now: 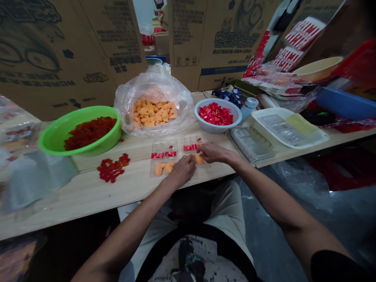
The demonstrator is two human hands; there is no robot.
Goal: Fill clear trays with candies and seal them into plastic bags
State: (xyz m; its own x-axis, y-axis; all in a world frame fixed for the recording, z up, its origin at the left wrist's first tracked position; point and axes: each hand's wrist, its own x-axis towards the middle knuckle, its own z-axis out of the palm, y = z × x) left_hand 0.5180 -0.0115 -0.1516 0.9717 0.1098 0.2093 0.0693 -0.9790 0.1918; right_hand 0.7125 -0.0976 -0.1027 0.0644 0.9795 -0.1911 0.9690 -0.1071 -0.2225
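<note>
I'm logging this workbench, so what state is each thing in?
Green basin: open, holding dark red pieces
Loose red pieces: spread on the table
Plastic bag: open, orange pieces inside
Pale blue bowl: open, holding red packets
Left clear tray: partly filled
Right clear tray: likewise, partly hidden
White tray: open, holding clear plastic
Left hand: at right clear tray, grip unclear
Right hand: likewise

The left hand [183,171] and right hand [214,152] mask part of a clear tray [188,140], leaving the fingers' exact hold unclear. Red specks [170,147] in the compartments are too small to identify. The top edge crops tall cardboard boxes [88,43]; the right edge cuts a blue bin [346,103]. At left, a pale translucent stack [38,180] blurs.
</note>
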